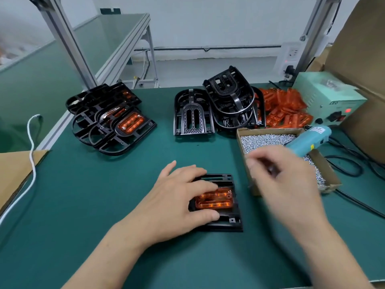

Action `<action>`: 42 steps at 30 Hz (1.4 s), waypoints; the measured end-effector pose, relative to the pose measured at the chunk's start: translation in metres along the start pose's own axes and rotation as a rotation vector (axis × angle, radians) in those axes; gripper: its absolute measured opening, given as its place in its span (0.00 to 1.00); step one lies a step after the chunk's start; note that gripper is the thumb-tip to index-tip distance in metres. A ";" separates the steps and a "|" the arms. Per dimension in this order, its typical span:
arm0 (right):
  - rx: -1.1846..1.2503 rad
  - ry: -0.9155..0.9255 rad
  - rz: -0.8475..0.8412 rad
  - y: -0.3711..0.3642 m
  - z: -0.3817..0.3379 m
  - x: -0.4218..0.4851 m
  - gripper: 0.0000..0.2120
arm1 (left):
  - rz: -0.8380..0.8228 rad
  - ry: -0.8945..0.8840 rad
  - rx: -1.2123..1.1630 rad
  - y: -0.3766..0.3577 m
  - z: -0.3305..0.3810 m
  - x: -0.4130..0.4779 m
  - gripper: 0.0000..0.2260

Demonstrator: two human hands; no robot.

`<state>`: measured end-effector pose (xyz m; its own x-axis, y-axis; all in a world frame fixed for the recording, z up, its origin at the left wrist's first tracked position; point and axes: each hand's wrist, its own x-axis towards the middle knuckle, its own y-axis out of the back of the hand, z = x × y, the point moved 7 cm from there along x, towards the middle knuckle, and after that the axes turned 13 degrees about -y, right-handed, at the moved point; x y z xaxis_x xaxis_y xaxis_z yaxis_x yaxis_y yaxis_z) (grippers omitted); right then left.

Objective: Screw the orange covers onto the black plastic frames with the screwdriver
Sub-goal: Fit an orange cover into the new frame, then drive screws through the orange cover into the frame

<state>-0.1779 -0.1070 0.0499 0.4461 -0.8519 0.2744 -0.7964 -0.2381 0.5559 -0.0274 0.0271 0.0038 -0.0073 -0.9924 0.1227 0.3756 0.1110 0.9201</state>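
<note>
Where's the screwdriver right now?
Head view, right side: the blue screwdriver lies across the screw box, beyond the right hand and in front of the green power supply.

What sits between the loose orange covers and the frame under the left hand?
A cardboard box of screws, with the blurred right hand over it, in the head view.

**A:** Bright, even, cool light here. Shadows are soft and sit right under things, with a faint one on the green mat (83, 205) beneath the left hand (177, 203).

**B:** That hand's crisp. The right hand (285, 180) is smeared with motion blur, its fingers indistinct.

**A:** There's wide-angle bend at the edges, and the far aluminium posts (66, 42) lean inward.

**B:** Glints on the screws (266, 140), and the near orange cover (214, 200) glows.
</note>
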 end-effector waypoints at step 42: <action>1.121 -0.673 0.237 0.012 0.104 0.067 0.07 | -0.189 -0.237 0.075 -0.012 0.026 0.051 0.04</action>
<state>-0.1995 -0.2155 -0.0066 0.2215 -0.9117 -0.3461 -0.8747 -0.0289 -0.4838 -0.0562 -0.0233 0.0086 -0.2895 -0.9569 0.0221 0.2774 -0.0618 0.9588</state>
